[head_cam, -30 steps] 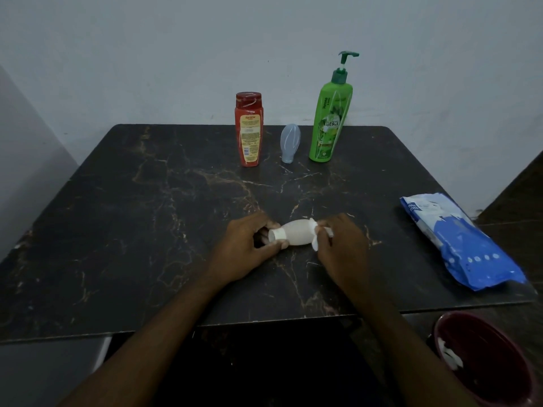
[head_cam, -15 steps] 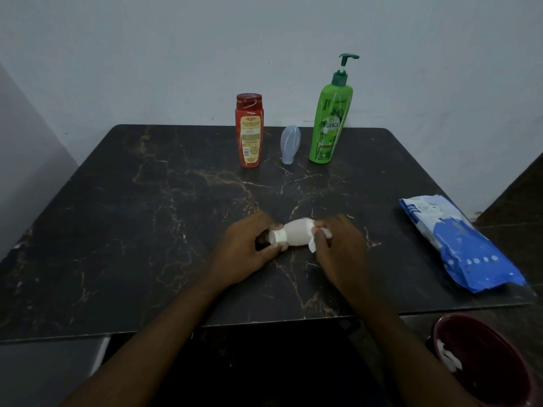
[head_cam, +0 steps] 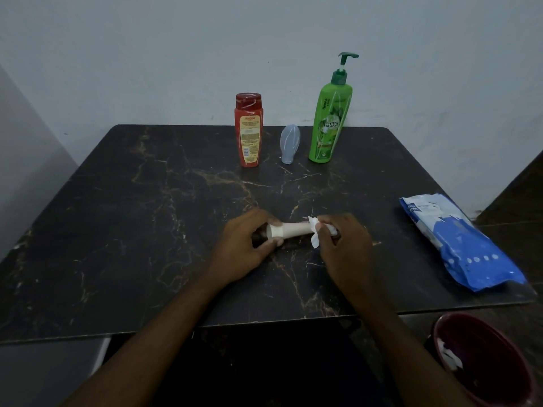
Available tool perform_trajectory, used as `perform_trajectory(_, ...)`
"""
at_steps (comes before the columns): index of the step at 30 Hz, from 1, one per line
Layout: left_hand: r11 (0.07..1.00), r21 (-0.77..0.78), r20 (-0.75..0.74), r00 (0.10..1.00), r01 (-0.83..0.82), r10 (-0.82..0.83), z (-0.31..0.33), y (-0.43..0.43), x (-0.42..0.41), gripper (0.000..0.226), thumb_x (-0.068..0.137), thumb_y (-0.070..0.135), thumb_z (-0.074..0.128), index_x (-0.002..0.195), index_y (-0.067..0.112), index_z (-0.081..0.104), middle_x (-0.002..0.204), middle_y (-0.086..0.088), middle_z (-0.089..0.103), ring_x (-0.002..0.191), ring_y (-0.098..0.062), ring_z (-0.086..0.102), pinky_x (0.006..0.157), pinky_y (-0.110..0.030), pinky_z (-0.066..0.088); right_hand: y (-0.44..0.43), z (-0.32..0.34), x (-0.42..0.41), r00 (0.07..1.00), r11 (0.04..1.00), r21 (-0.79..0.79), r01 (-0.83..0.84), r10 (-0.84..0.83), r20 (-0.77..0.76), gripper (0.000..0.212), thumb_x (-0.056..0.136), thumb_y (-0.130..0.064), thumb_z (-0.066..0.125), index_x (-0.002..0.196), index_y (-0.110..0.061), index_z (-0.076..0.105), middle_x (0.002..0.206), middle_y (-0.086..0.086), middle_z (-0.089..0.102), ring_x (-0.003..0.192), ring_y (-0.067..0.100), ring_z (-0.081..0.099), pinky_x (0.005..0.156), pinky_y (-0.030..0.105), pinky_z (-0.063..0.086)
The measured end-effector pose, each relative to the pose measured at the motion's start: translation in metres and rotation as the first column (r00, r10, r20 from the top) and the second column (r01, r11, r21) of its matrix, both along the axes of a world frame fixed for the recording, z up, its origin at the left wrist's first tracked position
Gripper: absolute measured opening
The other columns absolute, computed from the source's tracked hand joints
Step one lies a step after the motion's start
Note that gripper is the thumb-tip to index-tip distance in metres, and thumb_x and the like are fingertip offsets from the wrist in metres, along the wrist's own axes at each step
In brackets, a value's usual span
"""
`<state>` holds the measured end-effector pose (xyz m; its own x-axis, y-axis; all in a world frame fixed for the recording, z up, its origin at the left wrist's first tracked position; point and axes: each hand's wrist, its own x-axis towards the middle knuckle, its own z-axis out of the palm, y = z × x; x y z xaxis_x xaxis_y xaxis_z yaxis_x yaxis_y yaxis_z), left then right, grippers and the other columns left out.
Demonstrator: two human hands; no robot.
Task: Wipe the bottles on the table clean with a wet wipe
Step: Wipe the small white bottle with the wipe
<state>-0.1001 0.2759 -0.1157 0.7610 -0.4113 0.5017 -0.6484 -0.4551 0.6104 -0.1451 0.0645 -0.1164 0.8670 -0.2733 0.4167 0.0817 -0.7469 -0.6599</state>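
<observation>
**One bottle in hand, three waiting**

Near the table [head_cam: 123, 230] middle, the left hand [head_cam: 245, 248] has its fingers closed around the cap end of a small white bottle [head_cam: 293, 229] lying sideways. The right hand [head_cam: 342, 245] pinches a wet wipe [head_cam: 315, 234] against its other end. Far back, the red bottle [head_cam: 249, 130], clear bottle [head_cam: 290, 143] and green pump bottle [head_cam: 329, 121] stand apart, seemingly not yet wiped.

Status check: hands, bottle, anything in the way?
Left hand grips white bottle at cap end, lying sideways. Right hand holds wipe on its other end. Three bottles at back, untouched now. Nothing in the way.
</observation>
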Motion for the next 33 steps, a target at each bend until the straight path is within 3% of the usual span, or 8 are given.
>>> perform_trajectory(6,0.999,-0.006,-0.057,0.997,-0.047,0.047,-0.002,0.001,0.001,0.036,0.079,0.020,0.088,0.111,0.016,0.073,0.107,0.006,0.071,0.092,-0.005,0.067,0.080,-0.023,0.057,0.029,0.011,-0.008,0.999,1.000,-0.007,-0.027,0.027,-0.020,0.018,0.095,-0.018,0.057,0.107,-0.016,0.071,0.103,-0.003,0.055,0.080,0.003,0.051,0.073,-0.003,0.033)
perform_trajectory(10,0.999,-0.015,-0.060,0.998,-0.030,0.030,-0.002,0.001,0.000,0.033,0.078,0.013,0.088,0.107,0.012,0.072,0.103,0.002,0.071,0.089,-0.009,0.068,0.080,-0.028,0.058,0.055,0.011,-0.015,0.989,0.974,-0.174,-0.147,0.147,-0.014,0.013,0.094,-0.013,0.058,0.099,-0.009,0.070,0.102,0.002,0.055,0.072,0.011,0.054,0.064,0.018,0.043)
perform_trajectory(14,1.000,-0.014,-0.054,0.998,-0.028,0.028,-0.002,0.003,0.001,0.035,0.078,0.017,0.089,0.108,0.013,0.073,0.105,0.004,0.072,0.090,-0.009,0.068,0.079,-0.028,0.057,0.036,0.017,-0.010,0.988,0.965,-0.213,-0.153,0.143,-0.060,0.018,0.096,-0.016,0.052,0.101,-0.010,0.069,0.097,0.002,0.053,0.071,0.013,0.054,0.061,0.028,0.049)
perform_trajectory(18,1.000,-0.008,-0.024,1.000,-0.006,0.006,-0.003,0.003,0.002,0.034,0.078,0.018,0.089,0.108,0.014,0.074,0.105,0.004,0.072,0.091,-0.010,0.068,0.078,-0.031,0.057,-0.006,0.010,0.006,0.993,0.991,-0.124,-0.050,0.036,-0.111,0.018,0.095,-0.016,0.057,0.098,-0.014,0.075,0.089,0.004,0.060,0.071,0.011,0.052,0.062,0.020,0.040)
perform_trajectory(22,1.000,-0.003,-0.028,1.000,-0.012,0.012,-0.004,0.002,0.002,0.034,0.078,0.018,0.089,0.108,0.015,0.073,0.106,0.005,0.072,0.093,-0.010,0.068,0.078,-0.034,0.057,-0.014,0.004,0.003,0.997,1.000,0.005,-0.028,0.029,-0.076,0.014,0.089,-0.008,0.064,0.094,-0.011,0.076,0.089,0.006,0.068,0.081,0.017,0.060,0.080,0.037,0.049)
perform_trajectory(27,1.000,0.029,-0.003,1.000,-0.005,0.005,-0.003,0.002,0.002,0.033,0.079,0.017,0.088,0.107,0.014,0.072,0.106,0.004,0.071,0.094,-0.011,0.067,0.078,-0.034,0.056,0.008,0.010,-0.006,0.998,0.998,-0.042,-0.051,0.050,-0.028,0.015,0.092,-0.010,0.061,0.098,-0.014,0.074,0.093,0.000,0.061,0.078,0.010,0.053,0.077,0.001,0.035)
perform_trajectory(30,0.999,0.044,0.004,1.000,0.015,-0.015,-0.004,0.002,0.003,0.031,0.079,0.016,0.087,0.106,0.014,0.071,0.106,0.004,0.071,0.095,-0.013,0.068,0.078,-0.037,0.057,0.024,0.009,-0.013,0.992,0.989,-0.078,-0.122,0.118,-0.050,0.014,0.094,-0.014,0.059,0.101,-0.015,0.071,0.098,-0.002,0.058,0.078,0.008,0.053,0.066,0.004,0.034)
perform_trajectory(33,0.998,0.052,0.007,1.000,0.026,-0.027,-0.005,0.002,0.003,0.030,0.079,0.014,0.086,0.105,0.014,0.070,0.106,0.004,0.070,0.095,-0.014,0.068,0.078,-0.039,0.057,0.030,0.002,-0.015,0.985,0.982,-0.074,-0.172,0.171,-0.019,0.013,0.092,-0.017,0.061,0.102,-0.015,0.071,0.101,-0.006,0.059,0.082,0.003,0.054,0.069,0.007,0.035)
